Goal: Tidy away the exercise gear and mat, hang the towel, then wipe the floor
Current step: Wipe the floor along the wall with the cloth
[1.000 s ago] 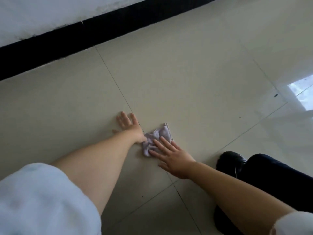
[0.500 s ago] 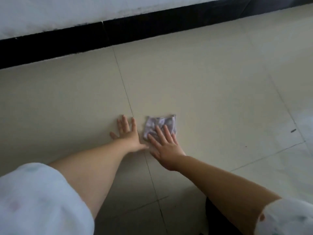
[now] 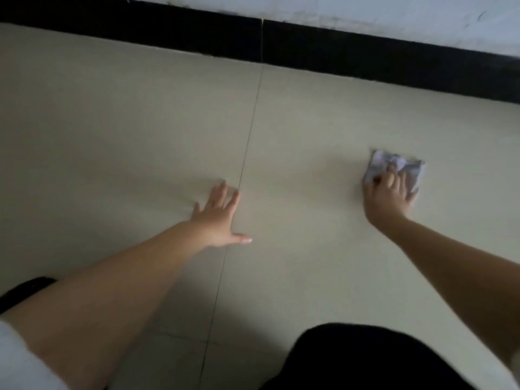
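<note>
A small crumpled pale lilac cloth [image 3: 380,161] lies on the beige tiled floor [image 3: 309,122] at the right. My right hand [image 3: 389,197] presses down on it, fingers bent over its near part; the picture is blurred there. My left hand [image 3: 218,218] rests flat on the floor beside a tile joint, fingers spread and straight, holding nothing. The two hands are far apart.
A black skirting board [image 3: 365,54] runs along the far edge of the floor under a white wall [image 3: 394,12]. My dark-clothed knee [image 3: 380,358] fills the bottom right. A dark shape [image 3: 22,291] shows at the left edge.
My right hand has slid the cloth well to the right, away from my left hand. The left hand has stayed planted by the tile joint. The view has swung toward the wall.
</note>
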A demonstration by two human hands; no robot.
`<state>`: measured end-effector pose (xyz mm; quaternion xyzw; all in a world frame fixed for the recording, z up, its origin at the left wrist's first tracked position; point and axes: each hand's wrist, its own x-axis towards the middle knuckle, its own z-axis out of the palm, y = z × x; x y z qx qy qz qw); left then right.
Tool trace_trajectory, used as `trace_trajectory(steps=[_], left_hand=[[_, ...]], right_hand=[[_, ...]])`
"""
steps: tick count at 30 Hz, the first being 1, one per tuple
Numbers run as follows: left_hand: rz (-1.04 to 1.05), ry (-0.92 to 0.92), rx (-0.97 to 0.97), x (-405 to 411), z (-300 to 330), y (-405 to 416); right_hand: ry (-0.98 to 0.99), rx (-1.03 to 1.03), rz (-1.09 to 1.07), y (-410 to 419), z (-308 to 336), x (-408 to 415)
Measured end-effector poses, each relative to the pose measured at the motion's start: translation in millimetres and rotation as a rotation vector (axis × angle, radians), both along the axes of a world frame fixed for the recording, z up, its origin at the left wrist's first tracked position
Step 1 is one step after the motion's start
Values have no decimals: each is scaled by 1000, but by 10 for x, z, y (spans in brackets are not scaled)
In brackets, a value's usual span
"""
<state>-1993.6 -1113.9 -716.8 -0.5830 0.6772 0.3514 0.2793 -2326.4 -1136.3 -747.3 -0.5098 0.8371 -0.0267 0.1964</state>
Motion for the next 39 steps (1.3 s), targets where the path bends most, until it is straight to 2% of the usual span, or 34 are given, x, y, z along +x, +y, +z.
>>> trace_trajectory(steps=[2,3,5,7,8,10,11,13,15,18,20,22,24,26,28,30,32,34,39], left_hand=[[17,-50,-34,-127,-80,81],[18,-73,-66,-166,-105,115],[23,-102,-140,-182,-145,148],[32,-117,-211,-179,-158,147],[29,-119,-236,-185,-150,146],[22,-112,-268,-204,-125,143],[26,-101,-274,-223,-115,133],[18,-88,-270,-302,-117,75],[69,-74,-251,-424,-174,19],[197,-50,-220,-554,-313,-3],[200,-45,-226,-554,-375,2],[197,-34,-227,-538,-389,10],[201,-26,-221,-542,-394,16],[205,-26,-224,-556,-386,22],[216,-30,-217,-560,-371,18],[219,-31,-197,-548,-361,7],[221,1,-211,-503,-353,14],[203,29,-233,-459,-346,28],[176,23,-205,-431,-388,38]], right_hand=[[6,-68,-26,143,-144,507],[-8,-105,64,199,-183,794],[39,-148,388,323,-229,1353],[93,-30,770,400,-216,1695],[60,31,881,382,-194,1687],[58,-41,993,351,-219,1378],[86,-49,958,359,-225,1139],[125,-35,747,389,-276,500],[157,15,449,497,-286,-208],[106,121,-77,581,-90,-943],[102,138,-335,460,-59,-995],[96,156,-464,229,-75,-651],[106,77,-296,41,-149,-33],[102,-48,82,-65,-205,749],[68,-43,524,-151,-223,1443],[23,-29,864,-288,-263,1665],[53,-98,976,-423,-306,1437],[117,-129,802,-488,-372,864],[119,54,-112,-310,-131,-784]])
